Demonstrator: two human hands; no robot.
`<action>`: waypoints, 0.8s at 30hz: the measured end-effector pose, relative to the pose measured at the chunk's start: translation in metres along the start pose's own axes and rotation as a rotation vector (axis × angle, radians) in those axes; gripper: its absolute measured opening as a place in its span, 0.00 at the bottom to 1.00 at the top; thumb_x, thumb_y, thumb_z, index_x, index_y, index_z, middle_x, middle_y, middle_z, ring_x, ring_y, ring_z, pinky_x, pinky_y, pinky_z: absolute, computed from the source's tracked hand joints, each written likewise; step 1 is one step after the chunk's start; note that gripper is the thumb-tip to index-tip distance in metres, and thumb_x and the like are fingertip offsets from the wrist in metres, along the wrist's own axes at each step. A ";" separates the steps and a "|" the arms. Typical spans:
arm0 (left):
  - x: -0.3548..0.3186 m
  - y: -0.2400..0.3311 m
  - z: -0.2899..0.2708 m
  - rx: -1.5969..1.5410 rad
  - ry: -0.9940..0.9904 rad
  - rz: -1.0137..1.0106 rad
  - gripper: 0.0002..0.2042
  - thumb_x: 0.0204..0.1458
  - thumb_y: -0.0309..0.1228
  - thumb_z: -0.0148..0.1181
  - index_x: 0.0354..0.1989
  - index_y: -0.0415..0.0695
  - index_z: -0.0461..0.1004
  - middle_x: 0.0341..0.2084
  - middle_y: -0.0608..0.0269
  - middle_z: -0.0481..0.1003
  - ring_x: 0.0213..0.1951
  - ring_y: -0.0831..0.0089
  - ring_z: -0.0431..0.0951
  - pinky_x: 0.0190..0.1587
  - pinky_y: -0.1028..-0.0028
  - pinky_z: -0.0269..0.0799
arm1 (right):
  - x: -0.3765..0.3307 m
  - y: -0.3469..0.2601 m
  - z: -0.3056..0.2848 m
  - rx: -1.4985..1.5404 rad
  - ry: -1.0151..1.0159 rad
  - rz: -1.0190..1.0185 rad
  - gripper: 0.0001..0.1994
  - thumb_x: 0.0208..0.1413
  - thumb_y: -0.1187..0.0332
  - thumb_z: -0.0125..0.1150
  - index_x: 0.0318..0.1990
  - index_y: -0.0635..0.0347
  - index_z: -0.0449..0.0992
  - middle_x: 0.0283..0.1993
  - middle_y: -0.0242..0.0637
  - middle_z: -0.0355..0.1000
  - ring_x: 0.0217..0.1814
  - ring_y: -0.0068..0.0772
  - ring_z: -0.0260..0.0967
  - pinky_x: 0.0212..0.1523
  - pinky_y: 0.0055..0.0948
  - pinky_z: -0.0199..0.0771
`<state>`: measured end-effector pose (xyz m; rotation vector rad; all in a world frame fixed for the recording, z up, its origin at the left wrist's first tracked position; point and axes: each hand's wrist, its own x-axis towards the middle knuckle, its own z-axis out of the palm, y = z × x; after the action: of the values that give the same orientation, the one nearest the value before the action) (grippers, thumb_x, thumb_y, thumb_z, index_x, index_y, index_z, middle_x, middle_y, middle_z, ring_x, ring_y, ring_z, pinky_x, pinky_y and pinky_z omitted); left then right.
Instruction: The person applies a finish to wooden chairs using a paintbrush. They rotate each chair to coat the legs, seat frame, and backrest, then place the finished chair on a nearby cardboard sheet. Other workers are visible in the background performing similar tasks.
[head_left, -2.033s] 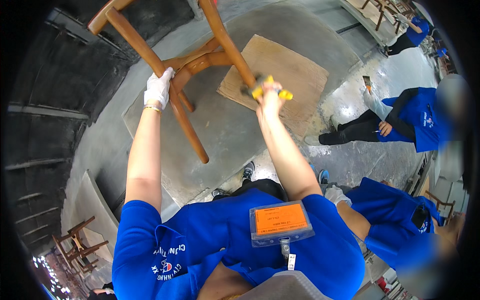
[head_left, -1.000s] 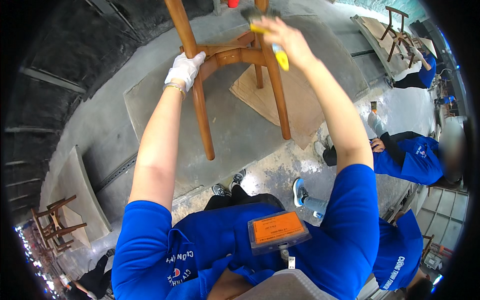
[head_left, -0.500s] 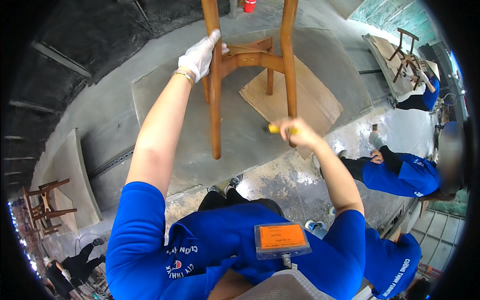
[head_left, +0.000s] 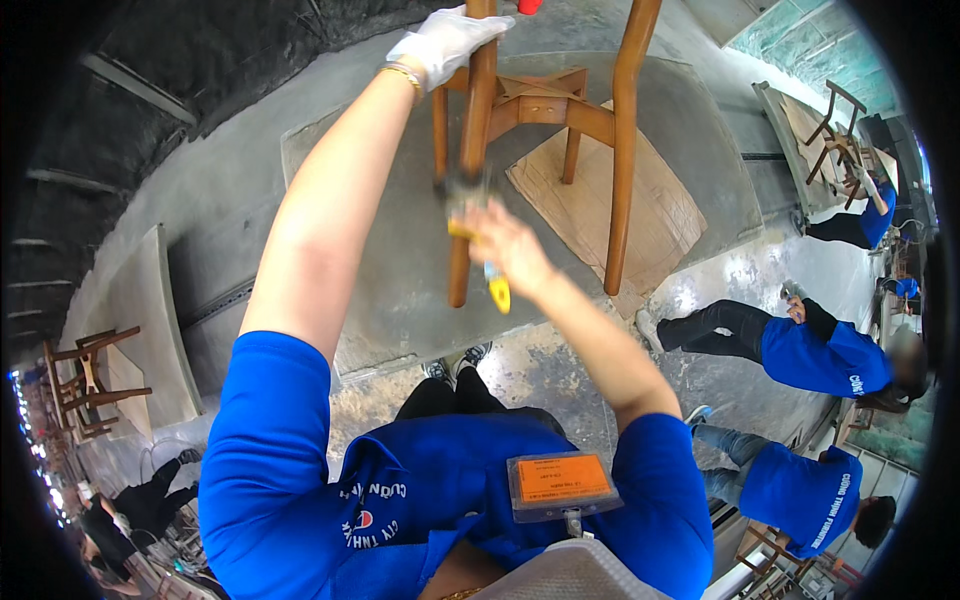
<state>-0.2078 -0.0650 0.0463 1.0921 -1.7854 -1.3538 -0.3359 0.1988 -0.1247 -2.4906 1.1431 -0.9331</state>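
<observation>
A brown wooden chair frame stands in front of me, its crossed rails showing between the legs and its upper part cut off by the picture's top edge. My left hand, in a white glove, is closed round the upper part of the near left leg. Bare and slightly blurred, my right hand grips a paintbrush with a yellow handle. The brush's dark bristle end is smeared by motion and overlaps the lower part of that same leg; whether it touches the wood I cannot tell.
Brown cardboard lies under the frame on a grey board. Another chair frame stands on a board at far left. Co-workers in blue shirts are on the right, one far back beside a chair. A red object shows at the top.
My right hand has swung left with the paintbrush, from beside the right leg to the left leg. The chair frame appears further right, and my left hand sits higher in view, still on the leg.
</observation>
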 end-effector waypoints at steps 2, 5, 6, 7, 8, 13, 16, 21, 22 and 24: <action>-0.004 0.000 0.002 0.050 0.053 -0.015 0.24 0.60 0.52 0.67 0.50 0.41 0.81 0.44 0.65 0.82 0.50 0.74 0.77 0.60 0.72 0.68 | -0.053 -0.035 0.030 -0.038 -0.390 0.039 0.10 0.54 0.70 0.63 0.41 0.41 0.83 0.76 0.26 0.66 0.82 0.35 0.55 0.82 0.45 0.55; -0.014 0.005 -0.002 0.042 0.038 0.014 0.27 0.61 0.54 0.65 0.52 0.40 0.80 0.46 0.62 0.81 0.52 0.73 0.77 0.61 0.72 0.67 | -0.060 -0.058 0.032 0.312 -0.584 0.115 0.09 0.46 0.79 0.68 0.29 0.51 0.78 0.68 0.32 0.75 0.73 0.40 0.70 0.70 0.41 0.73; -0.015 0.009 -0.004 0.052 -0.013 0.006 0.29 0.63 0.56 0.61 0.55 0.39 0.78 0.49 0.60 0.81 0.54 0.72 0.76 0.63 0.71 0.66 | -0.043 -0.052 0.023 0.457 -0.544 0.158 0.08 0.45 0.80 0.68 0.28 0.52 0.77 0.65 0.34 0.77 0.70 0.41 0.73 0.67 0.41 0.76; -0.017 0.012 -0.007 0.065 -0.064 -0.006 0.31 0.64 0.59 0.58 0.57 0.39 0.77 0.51 0.58 0.80 0.56 0.71 0.75 0.66 0.70 0.65 | -0.016 -0.039 0.008 0.592 -0.532 0.244 0.09 0.45 0.81 0.68 0.27 0.54 0.76 0.61 0.36 0.80 0.67 0.43 0.75 0.65 0.40 0.78; -0.022 0.014 -0.014 0.107 -0.070 -0.025 0.36 0.64 0.63 0.51 0.59 0.39 0.76 0.52 0.56 0.80 0.57 0.67 0.76 0.65 0.65 0.66 | 0.013 -0.025 -0.010 0.585 -0.385 0.218 0.09 0.42 0.84 0.63 0.25 0.56 0.75 0.59 0.41 0.81 0.67 0.45 0.75 0.64 0.40 0.77; -0.018 0.016 -0.028 -0.619 -0.134 -0.198 0.47 0.63 0.74 0.32 0.72 0.42 0.67 0.66 0.53 0.73 0.65 0.55 0.72 0.70 0.56 0.64 | 0.118 0.026 -0.088 0.147 0.210 0.024 0.09 0.43 0.85 0.59 0.25 0.59 0.70 0.61 0.48 0.79 0.70 0.50 0.73 0.67 0.42 0.74; -0.014 0.007 -0.037 -0.543 -0.265 -0.120 0.49 0.62 0.75 0.21 0.77 0.48 0.60 0.72 0.60 0.67 0.67 0.52 0.70 0.74 0.55 0.57 | 0.111 -0.004 -0.092 -0.083 0.135 -0.005 0.11 0.42 0.81 0.67 0.28 0.57 0.70 0.64 0.40 0.78 0.68 0.47 0.75 0.64 0.40 0.78; -0.029 -0.006 -0.050 -0.616 -0.345 -0.209 0.43 0.66 0.69 0.38 0.69 0.37 0.68 0.64 0.52 0.74 0.68 0.66 0.67 0.75 0.67 0.53 | 0.132 -0.038 -0.113 0.250 -0.298 0.109 0.11 0.40 0.85 0.63 0.25 0.58 0.69 0.56 0.39 0.82 0.65 0.43 0.77 0.60 0.37 0.80; -0.033 -0.006 -0.049 -0.526 -0.400 -0.188 0.53 0.62 0.75 0.18 0.77 0.39 0.57 0.73 0.49 0.64 0.76 0.63 0.57 0.80 0.65 0.39 | 0.153 -0.032 -0.128 0.189 -0.182 -0.008 0.09 0.41 0.84 0.60 0.25 0.59 0.68 0.57 0.42 0.82 0.65 0.45 0.77 0.60 0.39 0.79; -0.041 -0.009 -0.048 -0.474 -0.242 -0.217 0.54 0.60 0.77 0.15 0.78 0.41 0.56 0.73 0.50 0.64 0.76 0.62 0.56 0.80 0.63 0.36 | 0.191 -0.012 -0.163 0.052 0.030 -0.126 0.08 0.42 0.85 0.56 0.25 0.61 0.68 0.58 0.44 0.81 0.64 0.47 0.78 0.59 0.39 0.79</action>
<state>-0.1460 -0.0500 0.0499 0.9039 -1.4161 -1.9865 -0.3404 0.0706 0.0917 -2.5390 0.9663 -1.0230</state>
